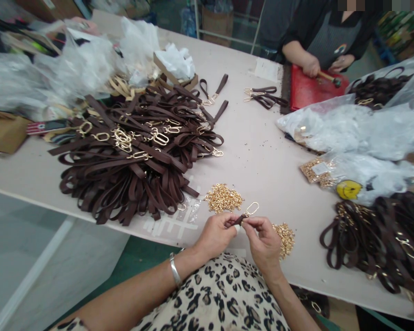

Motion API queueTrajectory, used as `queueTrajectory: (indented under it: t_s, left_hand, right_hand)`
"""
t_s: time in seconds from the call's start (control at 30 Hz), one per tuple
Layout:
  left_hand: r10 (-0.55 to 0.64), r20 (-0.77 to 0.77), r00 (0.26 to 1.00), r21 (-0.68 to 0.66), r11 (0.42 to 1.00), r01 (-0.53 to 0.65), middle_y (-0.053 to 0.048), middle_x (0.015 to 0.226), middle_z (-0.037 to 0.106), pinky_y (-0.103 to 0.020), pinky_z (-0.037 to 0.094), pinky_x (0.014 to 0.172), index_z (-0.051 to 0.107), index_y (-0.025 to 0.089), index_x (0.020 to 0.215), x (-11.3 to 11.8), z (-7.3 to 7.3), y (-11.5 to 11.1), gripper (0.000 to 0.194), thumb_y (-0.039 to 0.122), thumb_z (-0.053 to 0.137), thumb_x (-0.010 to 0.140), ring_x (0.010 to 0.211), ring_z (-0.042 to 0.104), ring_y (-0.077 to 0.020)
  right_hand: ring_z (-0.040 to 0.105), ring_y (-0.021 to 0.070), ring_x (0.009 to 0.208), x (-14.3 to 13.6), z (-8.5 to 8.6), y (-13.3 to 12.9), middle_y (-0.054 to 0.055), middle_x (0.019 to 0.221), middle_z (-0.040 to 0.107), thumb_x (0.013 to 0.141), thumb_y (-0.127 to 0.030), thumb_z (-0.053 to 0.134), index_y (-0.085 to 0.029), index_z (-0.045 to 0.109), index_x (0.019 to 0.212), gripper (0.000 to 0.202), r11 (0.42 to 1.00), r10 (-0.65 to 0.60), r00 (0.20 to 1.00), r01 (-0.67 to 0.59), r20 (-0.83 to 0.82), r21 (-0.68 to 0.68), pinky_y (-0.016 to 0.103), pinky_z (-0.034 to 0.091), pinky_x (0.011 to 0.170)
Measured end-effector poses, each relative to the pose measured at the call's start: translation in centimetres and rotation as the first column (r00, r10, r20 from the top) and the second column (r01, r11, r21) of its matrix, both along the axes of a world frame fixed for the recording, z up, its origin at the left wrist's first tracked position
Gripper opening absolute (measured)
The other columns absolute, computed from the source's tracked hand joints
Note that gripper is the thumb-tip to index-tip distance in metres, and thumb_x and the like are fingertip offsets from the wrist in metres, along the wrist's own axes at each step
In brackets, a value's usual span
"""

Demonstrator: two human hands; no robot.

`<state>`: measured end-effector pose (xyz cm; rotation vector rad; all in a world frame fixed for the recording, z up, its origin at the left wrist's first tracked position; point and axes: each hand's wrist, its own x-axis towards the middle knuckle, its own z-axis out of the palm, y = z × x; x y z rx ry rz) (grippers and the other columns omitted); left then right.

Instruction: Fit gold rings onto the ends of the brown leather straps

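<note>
Your left hand and right hand are together, fingers pinched on a dark brown strap with a gold oval ring, just inside the near edge of the desk. Small gold fittings lie in a pile just beyond your left hand and a second pile beside your right. Your widest room runs forward, between the heaped straps and the plastic bags.
</note>
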<state>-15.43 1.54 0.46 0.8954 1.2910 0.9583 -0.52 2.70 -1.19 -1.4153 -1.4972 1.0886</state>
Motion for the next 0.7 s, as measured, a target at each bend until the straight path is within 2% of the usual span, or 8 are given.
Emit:
queueTrajectory:
  t_s: [0.2,0.3,0.37,0.47,0.57,0.63,0.7]
  left_hand:
    - [-0.041,-0.111,0.993,0.089,0.995,0.051,-0.003,0.095,0.07,-0.03,0.047,0.084,0.07,0.021,0.098,-0.1,-0.1,-0.2,0.034,0.006,0.05,0.074,0.091,0.061,-0.018]
    - [-0.047,-0.127,0.991,0.104,0.993,0.061,-0.003,0.096,0.069,-0.03,0.046,0.086,0.07,0.021,0.1,-0.2,-0.1,-0.3,0.032,0.009,0.052,0.076,0.091,0.06,-0.0178]
    - [-0.043,-0.078,0.996,0.075,0.996,0.049,-0.003,0.094,0.069,-0.029,0.047,0.082,0.069,0.02,0.098,-0.2,-0.1,-0.3,0.025,0.015,0.057,0.078,0.088,0.06,-0.0175]
    - [-0.055,-0.005,0.998,-0.015,0.998,0.055,-0.002,0.081,0.067,-0.025,0.046,0.066,0.068,0.017,0.09,-0.3,0.1,-0.3,0.016,0.027,0.063,0.079,0.072,0.058,-0.0151]
    - [-0.102,-0.033,0.994,-0.067,0.993,0.099,0.0,0.075,0.064,-0.023,0.042,0.059,0.068,0.018,0.088,-0.5,0.4,-0.1,0.016,0.03,0.061,0.08,0.066,0.054,-0.014]
    - [-0.136,-0.099,0.986,-0.066,0.989,0.13,0.0,0.079,0.066,-0.024,0.044,0.063,0.067,0.019,0.089,-0.7,0.5,0.1,0.016,0.03,0.058,0.081,0.071,0.056,-0.0159]
    - [-0.156,-0.177,0.972,-0.043,0.988,0.151,-0.001,0.084,0.068,-0.027,0.046,0.071,0.066,0.021,0.09,-0.7,0.3,0.3,0.017,0.032,0.057,0.082,0.079,0.059,-0.0185]
  right_hand:
    - [0.062,0.0187,0.084,-0.4,-0.1,-0.1,0.005,0.087,0.066,0.081,-0.033,0.067,-0.02,0.061,0.091,0.017,0.998,-0.055,0.996,0.052,-0.069,-0.04,0.035,0.051,0.08]
    - [0.063,0.0168,0.082,-0.5,0.4,0.0,0.003,0.09,0.065,0.077,-0.03,0.07,-0.02,0.055,0.1,0.029,0.984,-0.102,0.978,0.073,-0.18,-0.16,0.033,0.052,0.076]
    - [0.063,0.0157,0.082,-0.6,0.7,0.1,0.003,0.093,0.065,0.075,-0.029,0.073,-0.021,0.051,0.105,0.038,0.964,-0.132,0.955,0.062,-0.264,-0.258,0.031,0.053,0.075]
    - [0.065,0.0148,0.08,-0.5,0.8,0.0,0.001,0.089,0.065,0.071,-0.027,0.076,-0.022,0.048,0.106,0.045,0.934,-0.178,0.908,0.035,-0.378,-0.356,0.029,0.053,0.073]
    - [0.065,0.014,0.075,-0.4,0.8,-0.3,-0.002,0.082,0.066,0.07,-0.027,0.076,-0.022,0.047,0.103,0.044,0.912,-0.229,0.86,0.025,-0.457,-0.41,0.028,0.052,0.071]
    - [0.064,0.0139,0.074,-0.4,0.8,-0.3,-0.001,0.083,0.067,0.072,-0.028,0.075,-0.022,0.05,0.104,0.041,0.902,-0.232,0.851,0.007,-0.471,-0.432,0.027,0.051,0.07]
    - [0.062,0.0138,0.074,-0.4,0.9,-0.1,0.0,0.084,0.068,0.072,-0.029,0.073,-0.019,0.058,0.101,0.033,0.9,-0.168,0.868,-0.058,-0.468,-0.431,0.026,0.049,0.069]
